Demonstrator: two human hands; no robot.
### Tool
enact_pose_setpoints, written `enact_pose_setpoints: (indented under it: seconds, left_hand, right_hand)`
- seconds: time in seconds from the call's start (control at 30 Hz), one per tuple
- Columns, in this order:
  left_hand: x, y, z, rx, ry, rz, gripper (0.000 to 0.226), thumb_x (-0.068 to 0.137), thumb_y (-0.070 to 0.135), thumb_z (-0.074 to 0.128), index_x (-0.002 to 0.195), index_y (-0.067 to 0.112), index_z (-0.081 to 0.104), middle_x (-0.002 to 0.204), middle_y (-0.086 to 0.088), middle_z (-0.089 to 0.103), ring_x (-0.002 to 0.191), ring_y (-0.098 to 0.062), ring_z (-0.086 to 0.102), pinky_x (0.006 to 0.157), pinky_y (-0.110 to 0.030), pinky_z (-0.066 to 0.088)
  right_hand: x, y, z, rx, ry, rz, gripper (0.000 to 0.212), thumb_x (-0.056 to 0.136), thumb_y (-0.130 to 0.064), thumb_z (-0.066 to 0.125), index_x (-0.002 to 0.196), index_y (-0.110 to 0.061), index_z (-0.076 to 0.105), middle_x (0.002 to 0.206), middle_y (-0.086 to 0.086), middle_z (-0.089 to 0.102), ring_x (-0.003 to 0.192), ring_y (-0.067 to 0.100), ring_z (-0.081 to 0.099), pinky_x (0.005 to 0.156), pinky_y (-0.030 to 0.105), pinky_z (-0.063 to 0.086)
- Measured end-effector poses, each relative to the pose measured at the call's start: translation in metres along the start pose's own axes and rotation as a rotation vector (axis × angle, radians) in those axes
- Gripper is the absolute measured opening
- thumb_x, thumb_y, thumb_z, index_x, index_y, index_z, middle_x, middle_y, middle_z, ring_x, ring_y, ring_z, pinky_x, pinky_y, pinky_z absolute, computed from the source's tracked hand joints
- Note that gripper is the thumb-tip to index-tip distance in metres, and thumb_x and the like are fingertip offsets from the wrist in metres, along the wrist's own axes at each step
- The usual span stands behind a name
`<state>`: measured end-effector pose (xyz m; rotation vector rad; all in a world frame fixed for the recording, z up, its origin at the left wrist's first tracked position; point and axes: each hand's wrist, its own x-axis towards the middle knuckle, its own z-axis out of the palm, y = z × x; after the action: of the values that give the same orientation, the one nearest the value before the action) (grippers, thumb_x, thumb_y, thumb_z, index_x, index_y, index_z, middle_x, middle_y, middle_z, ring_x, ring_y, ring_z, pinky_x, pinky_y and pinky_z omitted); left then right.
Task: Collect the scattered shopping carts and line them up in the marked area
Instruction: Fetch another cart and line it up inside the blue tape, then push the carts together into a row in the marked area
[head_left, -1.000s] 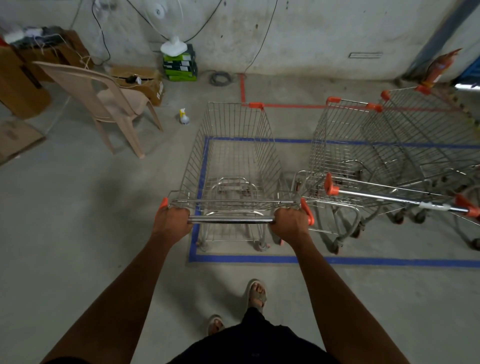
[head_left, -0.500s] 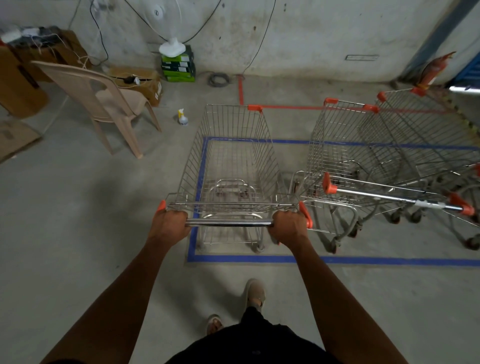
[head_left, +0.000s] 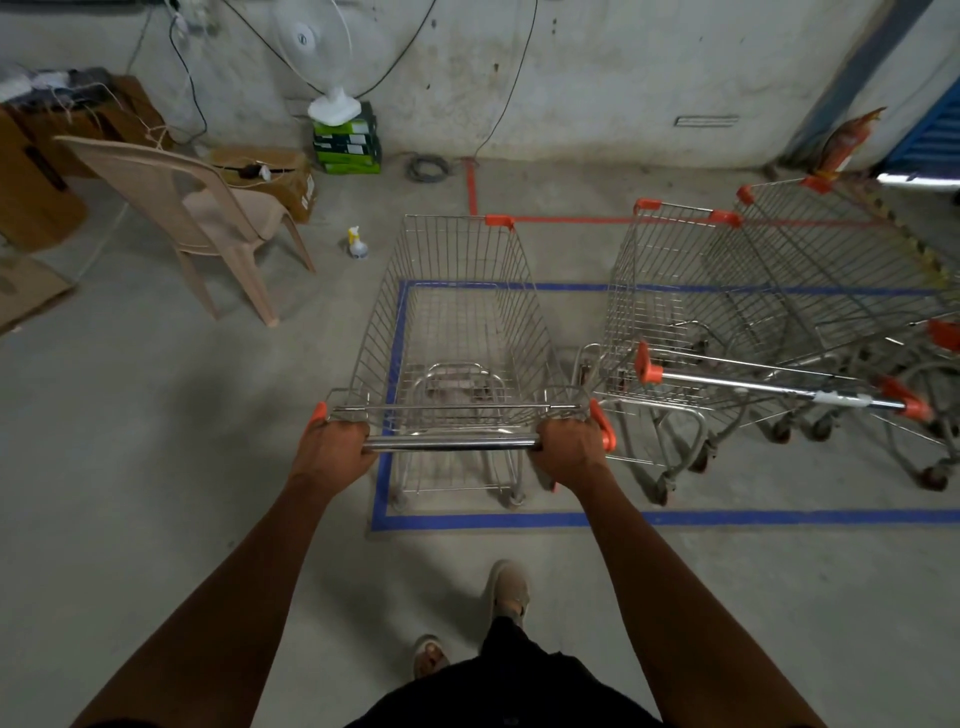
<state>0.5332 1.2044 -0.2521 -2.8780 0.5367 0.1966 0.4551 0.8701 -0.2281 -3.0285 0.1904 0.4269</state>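
Note:
A wire shopping cart (head_left: 457, 332) with orange corner caps stands in front of me. My left hand (head_left: 332, 452) and my right hand (head_left: 569, 449) each grip an end of its chrome handle bar (head_left: 452, 443). The cart sits at the left end of the blue tape rectangle (head_left: 675, 518) on the floor, its left side over the left tape line. To its right a second cart (head_left: 675, 312) stands inside the rectangle, and a third cart (head_left: 841, 291) is nested against it at the far right.
A beige plastic chair (head_left: 208, 218) stands to the left. Behind it are cardboard boxes (head_left: 270, 176), a white fan (head_left: 327, 67) on green boxes, and a small spray bottle (head_left: 357, 243) on the floor. Red tape (head_left: 571, 219) runs near the back wall.
The cart has stayed at the left end of the rectangle with both hands on the handle. My right foot has shifted slightly.

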Motion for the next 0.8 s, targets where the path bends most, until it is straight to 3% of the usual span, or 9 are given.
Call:
enact_pose_setpoints:
  seconds: [0.13,0.23,0.37,0.47,0.63,0.73,0.8]
  left_hand:
    - [-0.003,-0.001,-0.004,-0.050,0.001,0.011,0.026,0.091,0.045,0.053,0.098,0.024,0.067,0.097,0.002,0.074,0.100,-0.019,0.069,0.124,-0.039,0.016]
    - [-0.010,0.000,-0.004,-0.066,0.044,0.045,0.035,0.084,0.057,0.055,0.103,0.028,0.060,0.105,0.008,0.068,0.107,-0.016,0.065,0.120,-0.044,0.025]
    - [-0.018,0.015,-0.014,-0.116,0.132,0.086,0.056,0.073,0.076,0.052,0.112,0.037,0.055,0.109,0.016,0.059,0.104,-0.014,0.063,0.106,-0.048,0.038]
    - [-0.006,0.047,-0.027,-0.211,0.208,0.199,0.059,0.080,0.072,0.052,0.121,0.029,0.055,0.117,0.009,0.060,0.109,-0.016,0.061,0.098,-0.037,0.046]
    - [0.011,0.127,-0.061,-0.320,0.318,0.328,0.047,0.086,0.062,0.058,0.119,0.029,0.057,0.117,0.008,0.062,0.109,-0.015,0.061,0.095,-0.034,0.048]
    - [0.019,0.188,-0.080,-0.336,0.310,0.390,0.043,0.090,0.059,0.054,0.121,0.030,0.055,0.121,0.008,0.061,0.114,-0.014,0.060,0.100,-0.036,0.048]
    - [0.024,0.231,-0.087,-0.342,0.302,0.410,0.040,0.091,0.054,0.053,0.122,0.030,0.054,0.122,0.008,0.060,0.114,-0.015,0.060,0.099,-0.034,0.048]
  right_hand:
    - [-0.002,0.003,0.001,0.032,0.024,-0.038,0.023,0.099,-0.034,0.055,0.108,-0.017,0.068,0.104,0.005,0.073,0.102,0.022,0.069,0.107,0.044,0.047]
    - [-0.009,0.007,0.003,-0.019,0.082,-0.077,0.038,0.097,-0.039,0.058,0.125,-0.014,0.060,0.123,0.007,0.066,0.120,0.024,0.062,0.114,0.044,0.041]
    - [-0.026,0.012,0.006,-0.075,0.250,-0.072,0.052,0.092,-0.053,0.056,0.131,-0.019,0.055,0.127,0.002,0.062,0.126,0.020,0.057,0.127,0.050,0.016]
    - [-0.034,0.023,0.011,-0.092,0.281,-0.097,0.053,0.095,-0.053,0.050,0.135,-0.016,0.052,0.132,0.004,0.056,0.134,0.023,0.048,0.128,0.047,0.010]
    - [-0.041,0.054,0.013,0.054,0.291,-0.054,0.061,0.097,-0.036,0.054,0.149,-0.007,0.040,0.156,0.019,0.041,0.146,0.032,0.039,0.124,0.044,0.030]
    - [-0.044,0.083,0.008,0.054,0.315,-0.079,0.068,0.098,-0.041,0.050,0.156,-0.009,0.034,0.147,0.011,0.049,0.134,0.024,0.048,0.114,0.040,0.040]
    - [-0.048,0.107,0.004,0.072,0.343,-0.114,0.065,0.098,-0.047,0.052,0.152,-0.013,0.040,0.135,0.007,0.056,0.122,0.023,0.055,0.105,0.039,0.046]
